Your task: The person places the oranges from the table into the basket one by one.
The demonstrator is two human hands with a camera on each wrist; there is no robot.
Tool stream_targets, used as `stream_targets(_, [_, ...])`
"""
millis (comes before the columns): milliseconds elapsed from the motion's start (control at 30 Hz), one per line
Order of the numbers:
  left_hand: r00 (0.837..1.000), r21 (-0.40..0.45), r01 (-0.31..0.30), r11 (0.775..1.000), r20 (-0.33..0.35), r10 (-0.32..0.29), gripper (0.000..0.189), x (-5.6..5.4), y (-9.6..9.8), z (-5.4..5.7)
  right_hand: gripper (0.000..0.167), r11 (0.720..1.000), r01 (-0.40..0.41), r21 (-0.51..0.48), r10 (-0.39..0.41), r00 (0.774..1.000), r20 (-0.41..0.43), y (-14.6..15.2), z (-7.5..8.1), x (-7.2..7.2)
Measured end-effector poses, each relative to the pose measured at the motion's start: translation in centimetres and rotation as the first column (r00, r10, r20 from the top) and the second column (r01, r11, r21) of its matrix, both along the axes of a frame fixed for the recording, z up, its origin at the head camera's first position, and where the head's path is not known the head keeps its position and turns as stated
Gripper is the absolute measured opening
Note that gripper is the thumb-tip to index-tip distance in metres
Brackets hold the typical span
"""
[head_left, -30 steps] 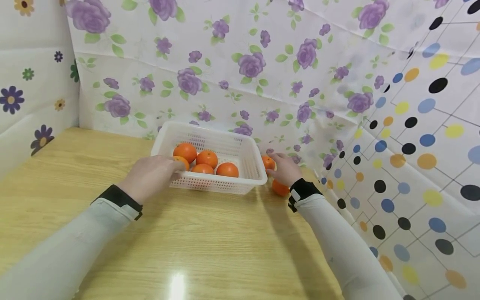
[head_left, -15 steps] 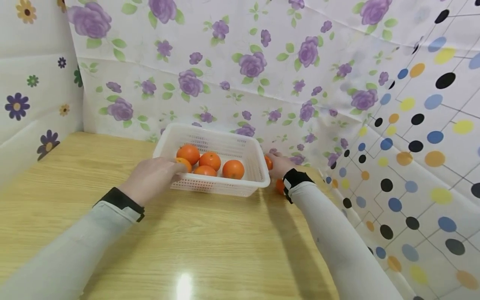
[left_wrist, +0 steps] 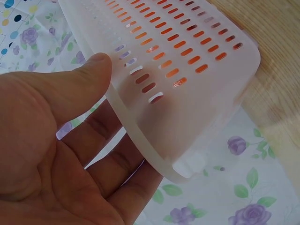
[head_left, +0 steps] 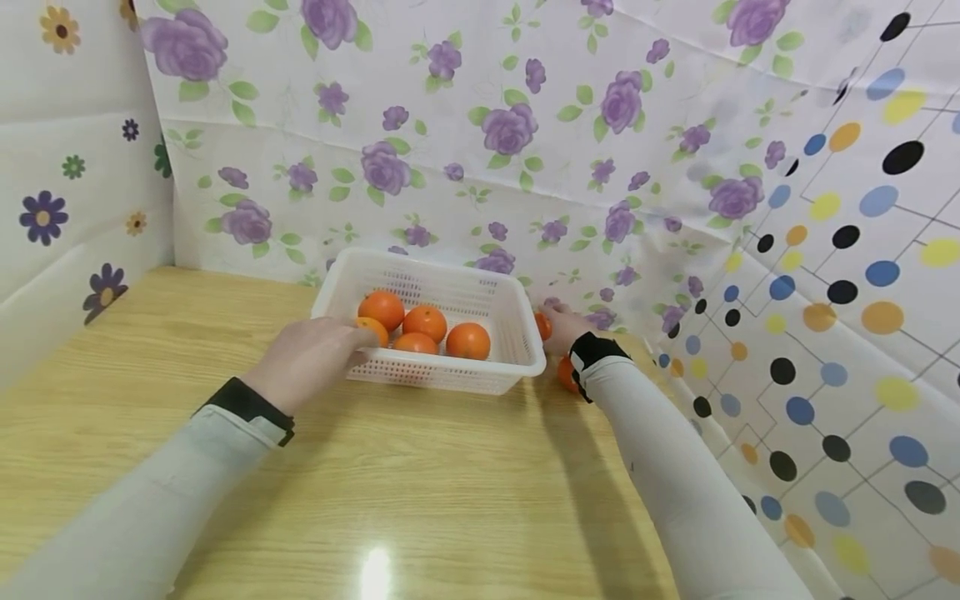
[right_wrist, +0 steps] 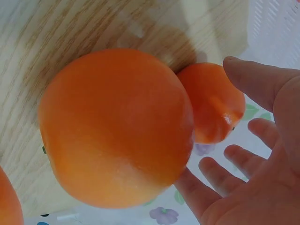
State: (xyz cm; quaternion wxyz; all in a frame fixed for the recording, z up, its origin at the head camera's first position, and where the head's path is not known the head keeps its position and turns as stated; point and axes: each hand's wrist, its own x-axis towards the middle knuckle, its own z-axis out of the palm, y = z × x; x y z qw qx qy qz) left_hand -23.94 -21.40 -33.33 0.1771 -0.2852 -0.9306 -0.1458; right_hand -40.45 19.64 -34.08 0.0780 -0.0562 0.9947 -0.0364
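Well, left hand [head_left: 318, 354]: pinches the basket [head_left: 450, 379] at its near left corner, likely steadying it
Right hand [head_left: 564, 327]: loosely spread beside an orange [head_left: 543, 326], no grip visible
Table [head_left: 375, 467]: basket near back edge, loose oranges [right_wrist: 117, 129] toward right corner

Nothing readable on my feeds, head or either wrist: no text, label, brand, number or sign I can make out. Checked the white basket [head_left: 435, 373], the oranges [right_wrist: 117, 126], the black wristbands [head_left: 243, 404] and the printed cloths [head_left: 450, 150]; zero legible characters for me to log.
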Motion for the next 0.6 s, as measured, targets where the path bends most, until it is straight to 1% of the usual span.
stream_targets(100, [1.0, 0.001, 0.0, 1.0, 0.007, 0.0, 0.025, 0.0, 0.0, -0.1, 0.088, 1.0, -0.013, -0.001, 0.013, 1.0, -0.003, -0.2, -0.1, 0.3])
stream_targets(233, [1.0, -0.002, 0.001, 1.0, 0.011, 0.0, 0.024, -0.1, 0.0, 0.0, 0.085, 0.999, -0.035, 0.001, 0.035, 0.999, -0.036, -0.5, 0.0, 0.6])
stream_targets(333, [1.0, -0.008, 0.002, 1.0, 0.005, -0.002, 0.023, -0.1, -0.1, 0.0, 0.085, 0.999, -0.043, 0.018, 0.044, 0.998, -0.048, -0.3, -0.3, 0.0])
stream_targets(467, [1.0, -0.016, 0.002, 1.0, -0.008, -0.003, 0.022, -0.1, 0.0, 0.0, 0.085, 0.999, -0.032, 0.035, 0.033, 0.999, -0.03, 0.0, -1.1, -1.2])
stream_targets(600, [1.0, -0.019, -0.003, 1.0, -0.007, 0.003, 0.023, 0.0, 0.0, 0.0, 0.084, 0.999, -0.027, 0.04, 0.027, 1.0, -0.011, 0.2, -1.7, -2.1])
